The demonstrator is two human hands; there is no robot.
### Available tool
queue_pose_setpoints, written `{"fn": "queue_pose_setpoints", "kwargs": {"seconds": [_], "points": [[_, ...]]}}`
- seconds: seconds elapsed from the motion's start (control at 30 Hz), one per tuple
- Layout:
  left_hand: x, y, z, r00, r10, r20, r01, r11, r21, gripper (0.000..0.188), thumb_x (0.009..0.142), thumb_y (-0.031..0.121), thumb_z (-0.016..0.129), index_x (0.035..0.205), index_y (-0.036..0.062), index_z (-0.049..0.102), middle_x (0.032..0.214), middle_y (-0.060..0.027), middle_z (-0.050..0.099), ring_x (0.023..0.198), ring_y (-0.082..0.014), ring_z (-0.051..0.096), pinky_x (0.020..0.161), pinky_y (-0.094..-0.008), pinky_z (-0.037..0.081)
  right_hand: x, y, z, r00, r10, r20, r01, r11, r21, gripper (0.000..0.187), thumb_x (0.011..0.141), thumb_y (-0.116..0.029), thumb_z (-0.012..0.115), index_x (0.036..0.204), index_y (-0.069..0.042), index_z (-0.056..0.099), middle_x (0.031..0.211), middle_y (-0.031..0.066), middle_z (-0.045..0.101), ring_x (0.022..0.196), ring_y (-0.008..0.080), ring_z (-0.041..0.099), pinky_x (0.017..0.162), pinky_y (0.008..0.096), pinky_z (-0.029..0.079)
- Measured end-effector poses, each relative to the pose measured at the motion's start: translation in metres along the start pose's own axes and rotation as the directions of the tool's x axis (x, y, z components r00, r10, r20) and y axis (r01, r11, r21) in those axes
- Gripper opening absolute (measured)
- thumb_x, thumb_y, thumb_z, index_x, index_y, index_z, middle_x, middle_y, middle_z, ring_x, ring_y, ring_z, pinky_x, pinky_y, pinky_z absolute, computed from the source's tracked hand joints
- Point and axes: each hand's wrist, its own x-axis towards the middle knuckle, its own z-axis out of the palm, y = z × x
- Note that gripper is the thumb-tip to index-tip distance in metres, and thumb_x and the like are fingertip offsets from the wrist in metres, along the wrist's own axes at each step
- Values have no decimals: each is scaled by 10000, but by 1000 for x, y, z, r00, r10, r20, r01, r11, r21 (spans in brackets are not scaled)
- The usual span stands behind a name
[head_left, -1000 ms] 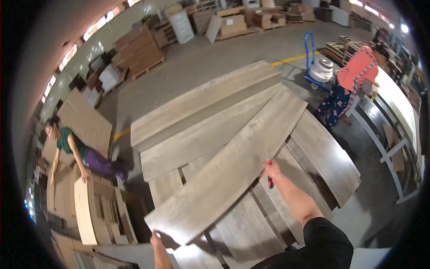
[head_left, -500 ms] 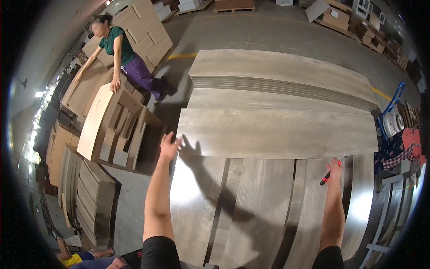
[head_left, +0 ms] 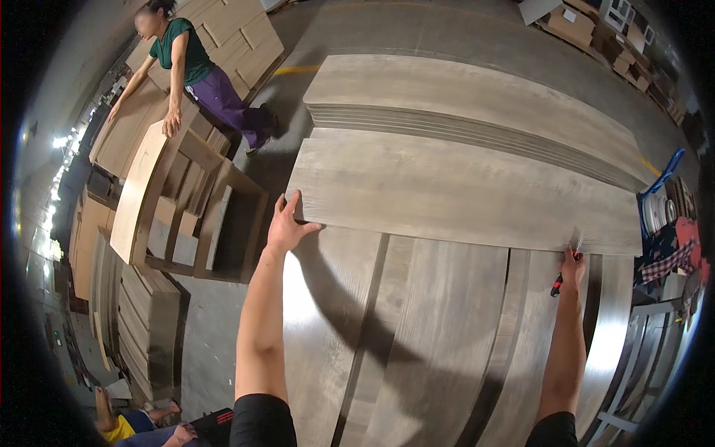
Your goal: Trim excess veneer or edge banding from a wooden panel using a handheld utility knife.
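A long grey-brown wood-grain board (head_left: 447,190) lies crosswise on a layer of similar boards. At its near left corner is my left hand (head_left: 287,227), fingers against the short end and thumb along the near edge. My right hand (head_left: 571,268) is closed around a red-and-black utility knife (head_left: 556,284), beside the near edge toward the board's right end. The knife's front end is blurred and partly covered by my fingers. Beneath lie wood-grain boards (head_left: 439,313) running away from me, with dark gaps between them.
Beyond the board rises a stack of similar panels (head_left: 462,93). To the left, a co-worker (head_left: 190,56) in green and purple rests a hand on an open wooden cabinet frame (head_left: 138,201). A blue hand truck (head_left: 663,175) stands at right. Another person's arm (head_left: 160,410) shows lower left.
My left hand has come from above the board's left end down onto its near corner. My right hand, still with the knife, has moved slightly right along the near edge. The view has shifted.
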Motion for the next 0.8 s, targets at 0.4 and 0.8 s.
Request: {"fn": "queue_pose_setpoints", "kwargs": {"seconds": [0.4, 0.8], "points": [[41, 21, -3, 996, -83, -30, 84, 996, 32, 1065, 590, 459, 968, 1515, 194, 512, 1431, -207, 515, 1228, -359, 615, 1041, -442, 534, 11, -11, 14, 997, 25, -79, -40, 980, -197, 400, 937, -385, 749, 982, 1, 656, 895, 66, 676, 833, 215, 617, 798, 368, 485], [53, -13, 11, 994, -106, -41, 86, 940, -330, 857, 748, 377, 919, 1454, 39, 572, 1425, -220, 595, 1330, -330, 577, 1104, -421, 470, 6, -6, 17, 988, -134, -71, 101, 929, -357, 455, 933, -443, 732, 1011, -4, 642, 884, 120, 675, 811, 254, 629, 771, 408, 496]]}}
